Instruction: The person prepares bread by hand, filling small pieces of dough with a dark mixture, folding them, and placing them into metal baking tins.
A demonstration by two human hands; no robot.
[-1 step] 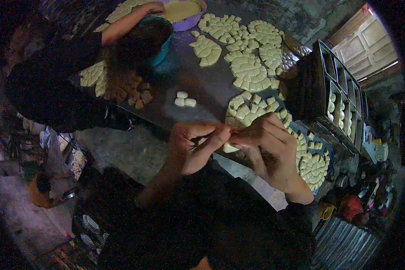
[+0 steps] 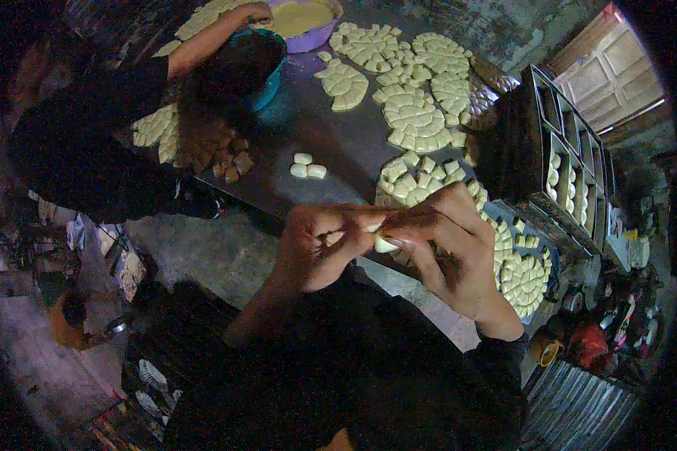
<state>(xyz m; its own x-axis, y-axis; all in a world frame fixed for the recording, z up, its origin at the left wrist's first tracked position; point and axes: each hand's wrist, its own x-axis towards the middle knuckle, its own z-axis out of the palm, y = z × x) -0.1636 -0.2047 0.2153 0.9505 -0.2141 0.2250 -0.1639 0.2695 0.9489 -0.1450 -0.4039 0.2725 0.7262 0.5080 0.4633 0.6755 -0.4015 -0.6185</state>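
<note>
Nothing shifted: both hands (image 2: pixel 384 240) together, pinching a soft pale dough piece (image 2: pixel 386 244).

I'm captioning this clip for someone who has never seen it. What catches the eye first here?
First, the left hand and right hand, meeting at the centre and pinching a small pale dough piece between the fingertips. Behind them, a dark table carries fan-shaped clusters of cut dough pieces. At upper left, another person in dark clothes bends over the table.

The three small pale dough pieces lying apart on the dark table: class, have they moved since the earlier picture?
No. The three small pale dough pieces lie at the same spot left of the big dough cluster.
</note>
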